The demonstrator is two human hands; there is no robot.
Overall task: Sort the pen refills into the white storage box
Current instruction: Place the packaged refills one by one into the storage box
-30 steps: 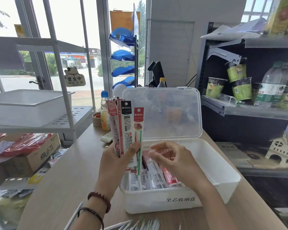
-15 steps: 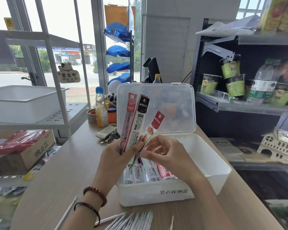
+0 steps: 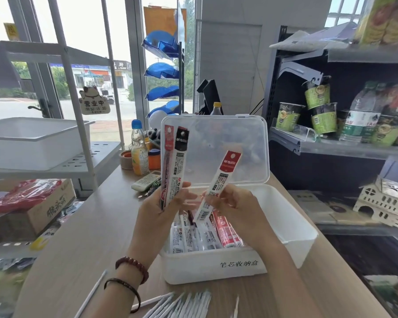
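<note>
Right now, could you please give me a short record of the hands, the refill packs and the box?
left hand: holds two refill packs upright
right hand: pinches one red-topped pack, tilted
white storage box: open, clear lid raised
stored packs: lying in the box's left part
table: loose white refills at near edge

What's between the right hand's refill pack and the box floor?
Head view: laid-down refill packs in the white storage box, under the red-topped pack that the right hand pinches.
</note>
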